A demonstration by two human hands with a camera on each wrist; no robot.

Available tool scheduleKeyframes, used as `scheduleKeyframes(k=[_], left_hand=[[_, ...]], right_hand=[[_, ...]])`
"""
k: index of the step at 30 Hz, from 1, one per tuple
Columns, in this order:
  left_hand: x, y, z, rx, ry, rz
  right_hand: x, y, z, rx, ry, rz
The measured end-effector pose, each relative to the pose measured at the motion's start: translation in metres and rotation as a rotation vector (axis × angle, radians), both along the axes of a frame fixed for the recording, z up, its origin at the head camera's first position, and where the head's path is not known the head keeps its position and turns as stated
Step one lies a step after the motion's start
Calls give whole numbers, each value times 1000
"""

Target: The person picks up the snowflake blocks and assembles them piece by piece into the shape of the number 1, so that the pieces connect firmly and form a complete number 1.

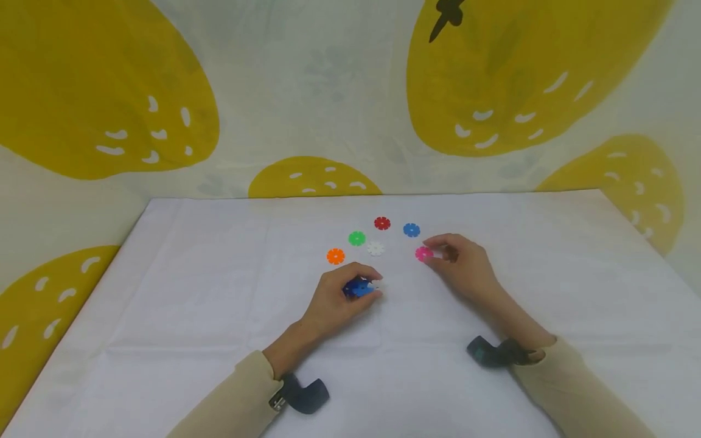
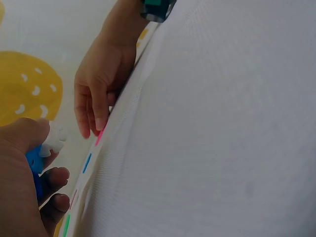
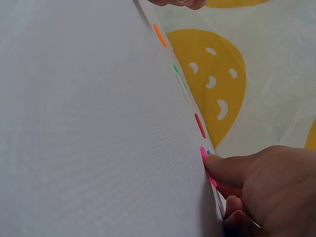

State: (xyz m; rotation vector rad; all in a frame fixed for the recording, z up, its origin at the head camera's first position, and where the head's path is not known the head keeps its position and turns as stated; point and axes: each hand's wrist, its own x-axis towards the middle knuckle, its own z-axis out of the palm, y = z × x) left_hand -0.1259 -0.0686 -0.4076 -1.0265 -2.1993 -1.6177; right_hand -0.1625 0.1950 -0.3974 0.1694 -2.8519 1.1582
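Observation:
Joined blue notched discs (image 1: 358,288), with a white notched disc (image 2: 54,139) at their end, are held between the thumb and curled fingers of my left hand (image 1: 336,298). My palm and fingers hide part of this piece. Over to the right, my right hand (image 1: 462,264) pinches a pink notched disc (image 1: 423,253) by its edge, thumb on the near side. That disc lies at the table surface; in the right wrist view the thumb (image 3: 229,168) touches it. Nearest to it is a loose blue disc (image 1: 412,230), just behind.
Also flat on the white-covered table (image 1: 191,292) are a red disc (image 1: 382,223), a green disc (image 1: 357,238), a white disc (image 1: 375,249) and an orange disc (image 1: 336,256). A patterned cloth (image 1: 317,73) hangs behind the table's back edge.

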Motion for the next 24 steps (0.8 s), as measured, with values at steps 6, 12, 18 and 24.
scheduleKeyframes(k=[6,12,18,24], left_hand=[[-1,-1,-1,9,-8,-2],[0,0,2,18,-10,2],[10,1,24,37,21,-9],[14,1,33,43,16,-21]], right_hand=[[1,0,3,17,-24,34],[2,-2,8,35,-45,63],[2,-3,8,56,-38,65],[3,-2,6,54,-12,40]])
